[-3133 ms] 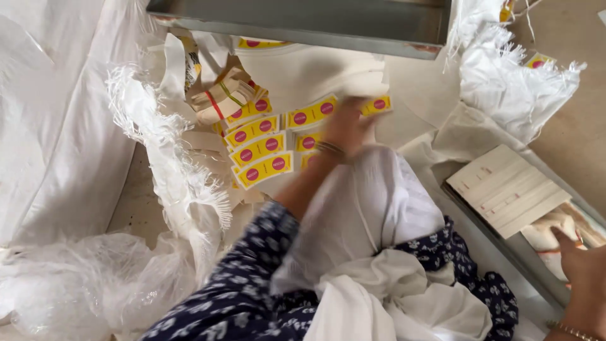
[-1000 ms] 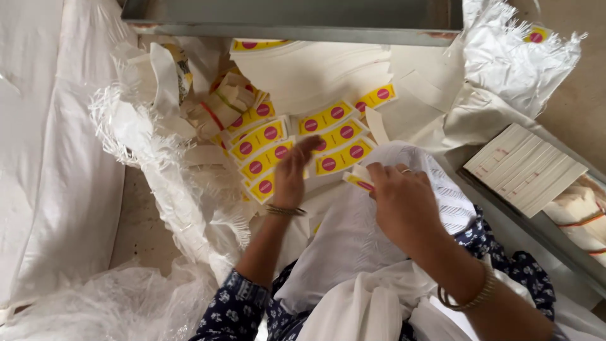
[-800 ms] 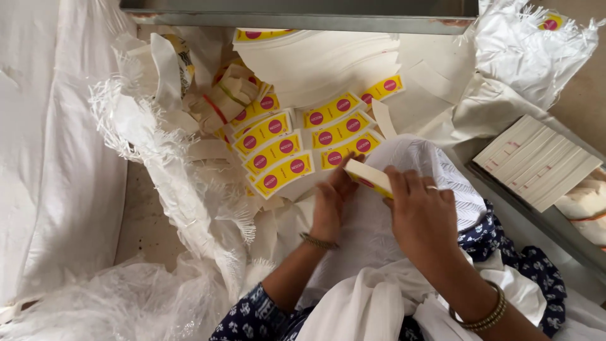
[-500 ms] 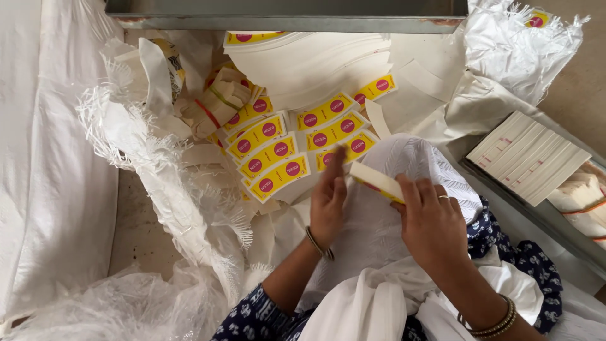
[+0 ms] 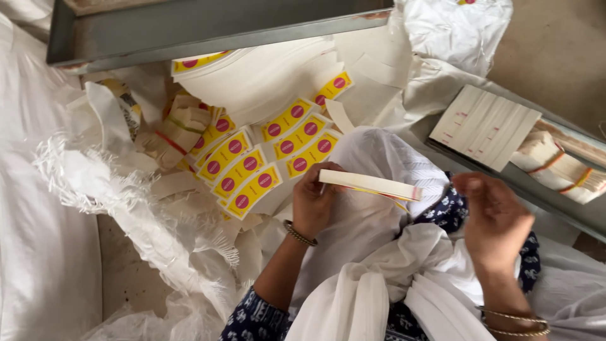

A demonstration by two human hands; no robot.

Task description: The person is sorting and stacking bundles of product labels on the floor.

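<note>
Head camera: a person seated among white sacking held a thin stack of labels (image 5: 369, 184) at the lap, over a white cloth (image 5: 379, 221) draped on the knees. The left hand (image 5: 314, 202) was closed on the stack's near end, thumb on top and fingers curled beneath, so the rest of the stack jutted out level beyond the fingertips toward the right hand (image 5: 494, 218). That right hand hovered just apart from the stack's free end, its fingers loosely curled and gripping nothing that could be seen.

Just above the left knuckles lay rows of yellow labels with pink dots (image 5: 265, 158), fanned on pale backing paper; farther from the fingers, bundles tied with bands (image 5: 180, 126) sat against a frayed white sack (image 5: 95, 183). Beyond the right hand's fingertips, a metal tray (image 5: 505, 180) carried a flat sheaf of white strips (image 5: 485, 125) and more banded bundles (image 5: 558, 167).

The stack looked light and fairly stiff as a block, since it held straight with only 1 end supported, yet its loose paper leaves would likely slip or fan if pinched weakly. A firm pinch across the flat faces near 1 end, or a second hold at the far end, appeared the safest grip; the edges seemed prone to bending.
</note>
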